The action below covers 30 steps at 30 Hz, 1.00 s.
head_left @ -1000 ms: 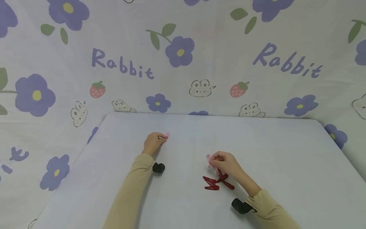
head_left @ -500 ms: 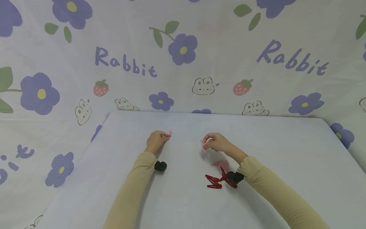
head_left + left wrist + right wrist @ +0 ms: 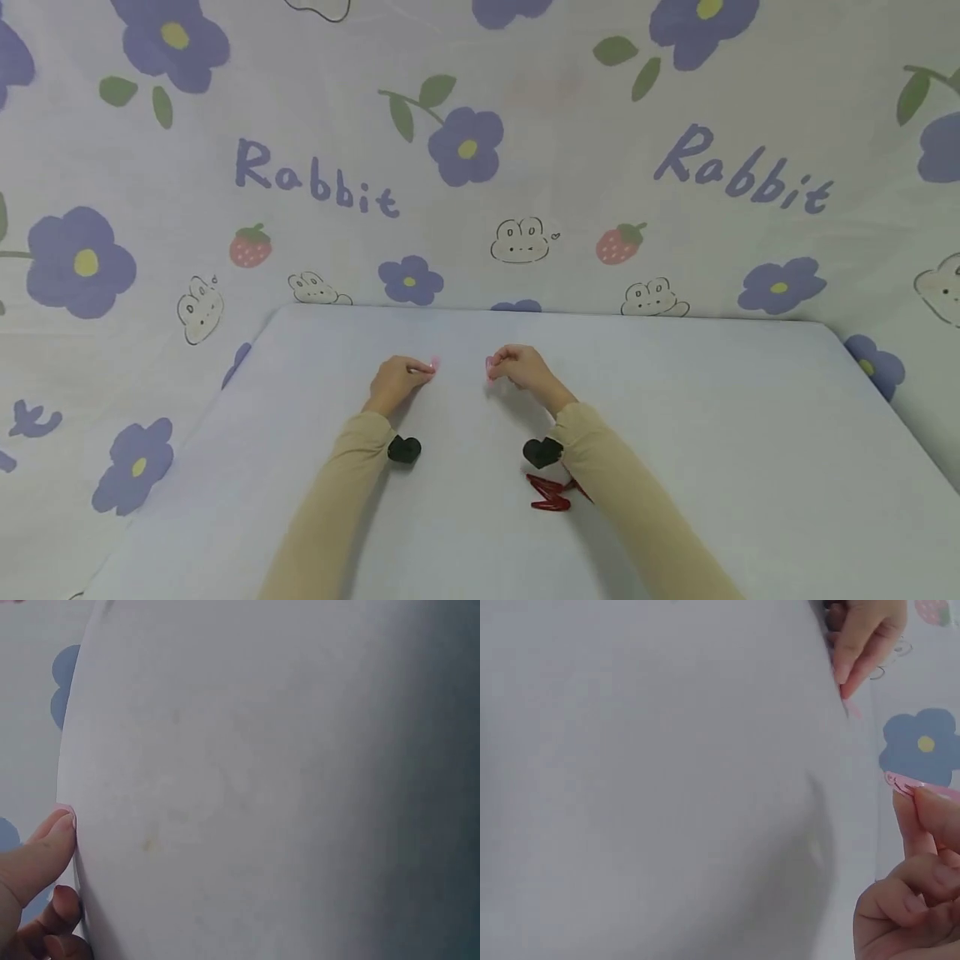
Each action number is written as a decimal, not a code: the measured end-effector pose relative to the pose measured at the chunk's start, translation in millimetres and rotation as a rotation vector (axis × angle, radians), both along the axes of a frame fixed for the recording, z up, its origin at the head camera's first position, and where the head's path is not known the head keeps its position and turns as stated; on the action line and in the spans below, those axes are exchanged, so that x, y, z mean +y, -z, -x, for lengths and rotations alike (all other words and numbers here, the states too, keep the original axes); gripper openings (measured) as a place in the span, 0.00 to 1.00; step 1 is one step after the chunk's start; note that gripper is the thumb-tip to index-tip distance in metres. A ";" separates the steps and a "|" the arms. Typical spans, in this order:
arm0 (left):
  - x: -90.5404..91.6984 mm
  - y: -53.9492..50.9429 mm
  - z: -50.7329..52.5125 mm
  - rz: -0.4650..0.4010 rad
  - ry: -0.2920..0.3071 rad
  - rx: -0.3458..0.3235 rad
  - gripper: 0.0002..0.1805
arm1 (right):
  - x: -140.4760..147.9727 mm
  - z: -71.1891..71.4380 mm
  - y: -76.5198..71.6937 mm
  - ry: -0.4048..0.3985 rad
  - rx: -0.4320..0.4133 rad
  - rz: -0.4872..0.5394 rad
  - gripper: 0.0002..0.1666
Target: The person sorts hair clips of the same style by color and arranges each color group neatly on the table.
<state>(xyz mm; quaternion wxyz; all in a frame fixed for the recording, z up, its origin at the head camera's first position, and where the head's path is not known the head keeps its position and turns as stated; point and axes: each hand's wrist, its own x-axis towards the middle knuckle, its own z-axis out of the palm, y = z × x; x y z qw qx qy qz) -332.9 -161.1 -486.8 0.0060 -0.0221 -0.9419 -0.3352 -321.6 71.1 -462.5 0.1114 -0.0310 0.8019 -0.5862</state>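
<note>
We see a white tabletop and, behind it, pale cloth printed with purple flowers, strawberries, rabbits and "Rabbit" lettering.

The right sleeve hides part of the red snap clips; the left hand covers most of its pink clip, whose shape is too small to tell.

Between the left hand and the right hand, a narrow lane of white tabletop is lying open, widening toward the person. Two black wrist cameras are jutting into it. Red clips, partly hidden by the right sleeve, are obstructing its right side. Wider room is stretching outside both arms; patterned cloth is walling the far edge.
</note>
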 end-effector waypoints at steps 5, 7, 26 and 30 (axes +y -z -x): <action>-2.4 -1.7 -0.9 -0.004 0.012 0.001 0.10 | -23.2 8.0 10.7 0.117 -0.025 0.015 0.07; -2.2 -2.8 -1.6 -0.002 0.006 0.000 0.10 | -32.4 10.2 14.5 0.138 -0.037 -0.009 0.08; -0.2 -1.5 -2.0 -0.031 -0.006 -0.048 0.10 | -64.7 8.7 20.2 0.162 0.148 -0.293 0.06; -1.2 -1.7 -4.4 -0.039 -0.022 -0.045 0.10 | -67.5 51.9 75.7 0.182 0.156 -0.339 0.10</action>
